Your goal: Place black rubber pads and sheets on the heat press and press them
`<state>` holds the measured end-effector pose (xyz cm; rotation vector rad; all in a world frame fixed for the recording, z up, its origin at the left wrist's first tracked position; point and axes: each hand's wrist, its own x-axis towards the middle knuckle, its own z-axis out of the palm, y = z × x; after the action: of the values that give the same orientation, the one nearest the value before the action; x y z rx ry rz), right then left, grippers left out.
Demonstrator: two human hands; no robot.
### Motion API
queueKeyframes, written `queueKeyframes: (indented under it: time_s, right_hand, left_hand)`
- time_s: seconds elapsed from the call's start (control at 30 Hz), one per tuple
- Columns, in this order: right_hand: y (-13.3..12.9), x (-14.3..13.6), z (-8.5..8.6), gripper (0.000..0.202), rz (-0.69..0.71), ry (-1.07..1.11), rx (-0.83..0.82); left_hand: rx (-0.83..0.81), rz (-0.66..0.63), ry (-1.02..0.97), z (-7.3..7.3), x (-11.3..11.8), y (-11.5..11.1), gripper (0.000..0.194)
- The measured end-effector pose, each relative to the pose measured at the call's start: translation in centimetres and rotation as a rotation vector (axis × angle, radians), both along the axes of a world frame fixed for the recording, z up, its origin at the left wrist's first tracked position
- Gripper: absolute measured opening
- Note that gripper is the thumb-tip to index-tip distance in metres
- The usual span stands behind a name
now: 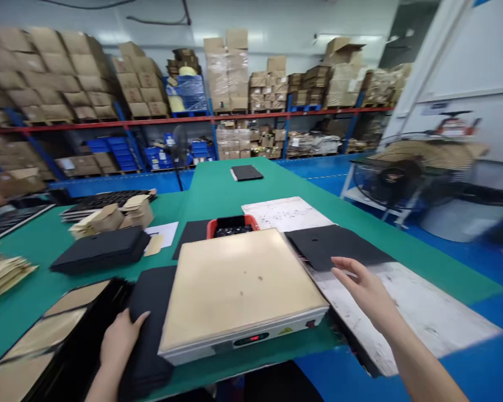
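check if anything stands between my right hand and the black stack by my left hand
Yes: the beige-topped box stands between the right hand and that black stack. Nothing visible blocks the left hand, which is at the stack's edge.

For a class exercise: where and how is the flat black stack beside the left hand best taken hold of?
Probably by the left long edge of the black stack, with the left hand from the left: it lies flat, and its right edge sits close to the beige-topped device, leaving little room.
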<state>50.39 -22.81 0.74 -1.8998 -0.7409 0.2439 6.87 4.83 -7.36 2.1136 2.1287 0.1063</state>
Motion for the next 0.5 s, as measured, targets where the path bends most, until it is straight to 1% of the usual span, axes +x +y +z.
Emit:
queueKeyframes:
  time_s: [0.07,0.17,0.23,0.33,0.4,0.43,0.5]
  right_hand:
    - [0.9,-1.2,-0.5,0.044,0.054,-0.002,-0.029]
    - [2.7,-2.6,-1.8,0.049,0.142,-0.021,-0.043]
    - [4.0,-3.4,-2.8,0.049,0.218,-0.063,-0.026]
    - [5.6,-4.1,-4.4,0.049,0.329,-0.123,-0.003]
    - [6.4,-4.3,-5.3,0.049,0.394,-0.140,0.001]
    - [6.7,-4.3,-5.7,0.048,0.427,-0.147,-0.005]
    - [7.3,-4.0,-6.4,0.045,0.481,-0.159,-0.023]
  left_hand:
    - [-0.001,0.016,-0.002,0.7,0.4,-0.5,0.051]
    - [0.032,0.042,-0.008,0.7,0.4,-0.7,0.046]
    - [0.060,0.075,-0.011,0.5,0.3,-0.7,0.049]
    - [0.119,0.128,-0.019,0.3,0.6,-0.8,0.060]
    - [0.141,0.139,-0.036,0.3,0.9,-0.7,0.065]
    - [0.141,0.130,-0.051,0.3,0.9,-0.7,0.063]
    - [0.134,0.094,-0.090,0.4,0.6,-0.5,0.051]
